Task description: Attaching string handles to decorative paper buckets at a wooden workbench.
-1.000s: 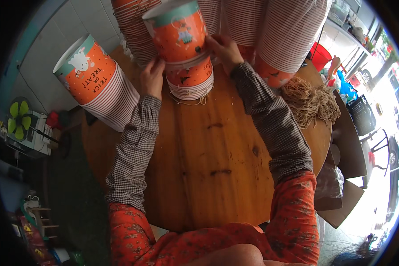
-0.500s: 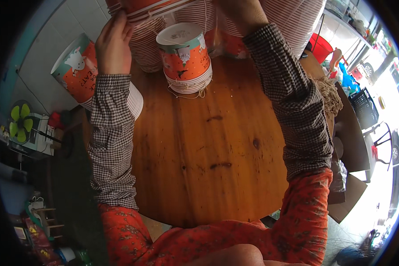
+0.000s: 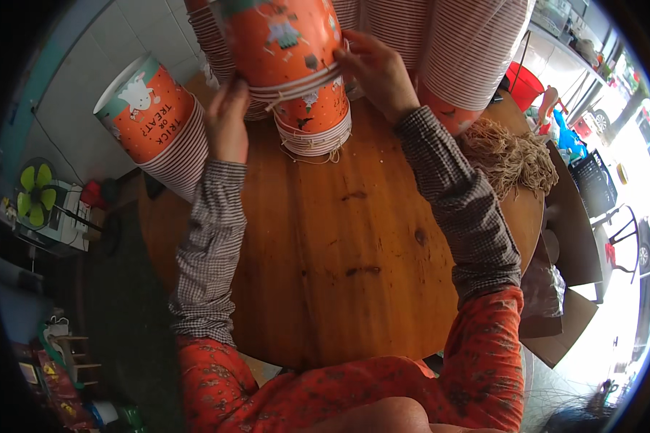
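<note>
Raised above the far side of the table, an orange paper bucket (image 3: 285, 47) printed with small figures is gripped from both sides; several white rims show stacked at its lower end, with a bit of string there. My left hand (image 3: 229, 119) holds it at the lower left, by the rims. My right hand (image 3: 378, 74) grips its right side, fingers bent against the wall. Behind and partly covered by it, a similar short stack of orange buckets (image 3: 312, 119) stands upside down on the wooden table (image 3: 339, 260), with thin string around its rims.
A long nested bucket stack (image 3: 148, 119) leans at the left. Tall bucket stacks (image 3: 455, 47) line the back. A heap of beige string (image 3: 511, 159) lies at the table's right, beside cardboard boxes (image 3: 574, 231). A red tub (image 3: 525, 84) stands beyond; a green fan (image 3: 36, 196) is far left.
The held bucket has come nearer and lower, showing more of its side. My right hand has moved down and left, my left hand right and down. The string heap shows more fully.
</note>
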Demonstrator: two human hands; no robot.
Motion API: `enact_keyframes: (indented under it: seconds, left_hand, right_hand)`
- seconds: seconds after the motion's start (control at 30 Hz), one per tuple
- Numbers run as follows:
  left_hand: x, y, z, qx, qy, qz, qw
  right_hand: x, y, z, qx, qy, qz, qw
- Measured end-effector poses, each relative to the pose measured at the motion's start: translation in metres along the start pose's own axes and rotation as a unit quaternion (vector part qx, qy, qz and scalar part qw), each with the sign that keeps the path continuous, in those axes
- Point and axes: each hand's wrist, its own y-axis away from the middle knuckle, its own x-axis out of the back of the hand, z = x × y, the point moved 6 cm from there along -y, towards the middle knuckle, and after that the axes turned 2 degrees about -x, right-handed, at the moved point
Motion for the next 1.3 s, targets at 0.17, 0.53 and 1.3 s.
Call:
enact_keyframes:
  seconds: [0.17,0.53,1.3]
  left_hand:
    - [-0.008,-0.01,-0.045,-0.025,-0.112,-0.004,0.993]
    - [0.018,-0.008,-0.109,0.047,-0.092,0.026,0.994]
    - [0.026,0.022,-0.126,0.041,-0.253,-0.032,0.966]
  right_hand:
    - [-0.002,0.003,0.062,-0.017,-0.079,0.004,0.997]
    - [-0.021,0.016,0.13,-0.057,0.036,0.004,0.998]
    - [-0.023,0.048,0.161,-0.144,0.077,-0.011,0.987]
